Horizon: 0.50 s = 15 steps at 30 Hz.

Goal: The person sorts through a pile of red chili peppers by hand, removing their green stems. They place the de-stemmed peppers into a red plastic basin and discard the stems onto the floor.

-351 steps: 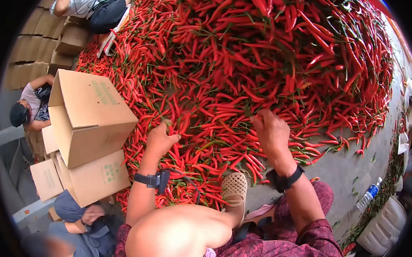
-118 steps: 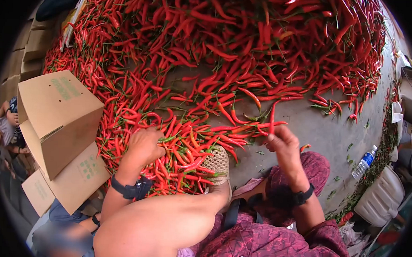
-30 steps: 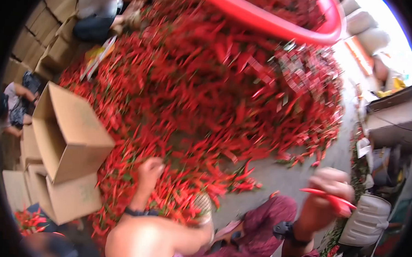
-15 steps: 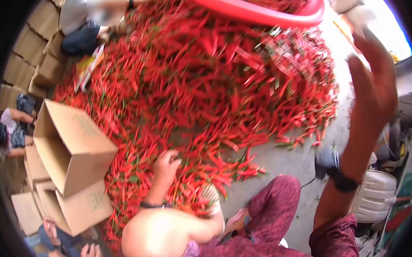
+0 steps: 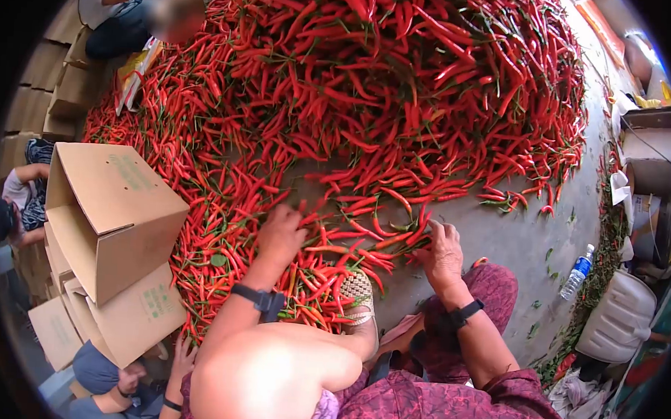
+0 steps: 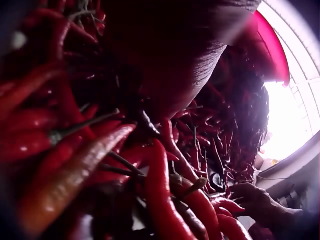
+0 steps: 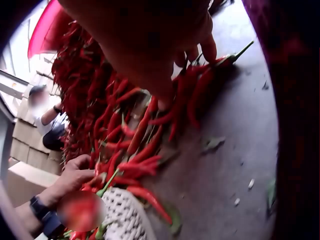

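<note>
Red chillies [image 5: 398, 137] with green stems are heaped on the grey floor and spread around a woven shoe [image 5: 357, 289]. The left hand [image 5: 280, 237] is among the chillies left of the shoe, its fingers bent slightly and blurred; in the left wrist view that hand [image 6: 175, 55] looms dark above several chillies [image 6: 165, 195]. At the right edge of the spread, the right hand [image 5: 444, 258] touches chillies with lowered fingers. From the right wrist view, the right hand's fingers [image 7: 207, 47] reach down over chillies [image 7: 200, 95], with no grip visible.
Open cardboard boxes [image 5: 133, 223] stand at the left, with people beside and behind them. On the right are a water bottle [image 5: 577, 272], a white plastic container [image 5: 617, 318] and scattered leaves. A pink rim [image 7: 45, 30] shows beyond the heap.
The right hand, holding a red chilli a second ago and raised without it at far right half a second ago, has come down to the chillies. The left hand remains low among them.
</note>
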Each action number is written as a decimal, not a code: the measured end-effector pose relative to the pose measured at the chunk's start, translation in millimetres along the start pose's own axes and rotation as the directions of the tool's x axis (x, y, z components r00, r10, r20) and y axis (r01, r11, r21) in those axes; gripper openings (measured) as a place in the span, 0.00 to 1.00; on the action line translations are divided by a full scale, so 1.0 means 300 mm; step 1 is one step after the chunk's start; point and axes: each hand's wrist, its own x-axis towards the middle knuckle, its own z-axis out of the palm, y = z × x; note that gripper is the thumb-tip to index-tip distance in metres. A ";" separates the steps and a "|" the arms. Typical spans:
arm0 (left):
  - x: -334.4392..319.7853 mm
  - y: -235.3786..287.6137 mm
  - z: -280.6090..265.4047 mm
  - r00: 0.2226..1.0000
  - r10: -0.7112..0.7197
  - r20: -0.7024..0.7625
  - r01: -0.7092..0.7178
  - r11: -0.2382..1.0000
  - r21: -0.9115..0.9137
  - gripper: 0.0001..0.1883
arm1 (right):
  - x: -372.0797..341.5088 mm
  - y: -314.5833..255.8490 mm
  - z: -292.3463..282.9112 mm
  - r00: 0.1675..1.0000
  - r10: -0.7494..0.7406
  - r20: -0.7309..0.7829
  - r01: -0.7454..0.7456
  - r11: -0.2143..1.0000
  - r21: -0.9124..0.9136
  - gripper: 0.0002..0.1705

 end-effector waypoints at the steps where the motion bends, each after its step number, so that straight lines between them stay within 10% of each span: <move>1: -0.028 -0.033 -0.011 0.998 -0.061 0.017 0.060 0.997 0.050 0.12 | -0.001 -0.012 0.030 1.000 -0.003 0.004 0.003 1.000 0.017 0.38; 4: -0.089 -0.080 -0.125 0.972 -0.233 0.018 0.227 0.960 0.161 0.09 | -0.037 -0.121 0.120 0.955 0.023 0.294 -0.137 0.918 0.373 0.30; 8: -0.118 -0.090 -0.236 0.930 -0.367 -0.017 0.366 0.920 0.144 0.10 | -0.125 -0.292 0.101 0.751 -0.640 0.160 0.545 0.738 0.398 0.21; 15: -0.129 -0.111 -0.295 0.887 -0.459 0.047 0.442 0.875 0.197 0.08 | 0.085 -0.116 0.030 0.956 -0.282 -0.081 0.292 0.900 0.322 0.20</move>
